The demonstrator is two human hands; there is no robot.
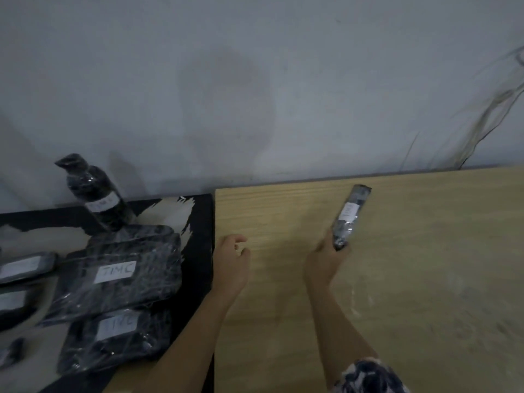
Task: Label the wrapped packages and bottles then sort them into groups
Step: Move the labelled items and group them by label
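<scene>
Black-wrapped: 1 bottle [95, 194], 2 TIMC pkgs [119, 276] [113, 338]; R hand [326, 262] grips 1 slim pkg [350, 214].

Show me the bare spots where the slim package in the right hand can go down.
The wooden table is bare between the left hand and right hand, and right of the slim package up to the wall. Crowded: the dark surface at left, filled with labelled packages and a bottle.

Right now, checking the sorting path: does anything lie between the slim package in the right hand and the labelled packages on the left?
Only the left hand, open at the left edge of the wooden table, lies between the slim wrapped package and the TIMC-labelled packages.
</scene>
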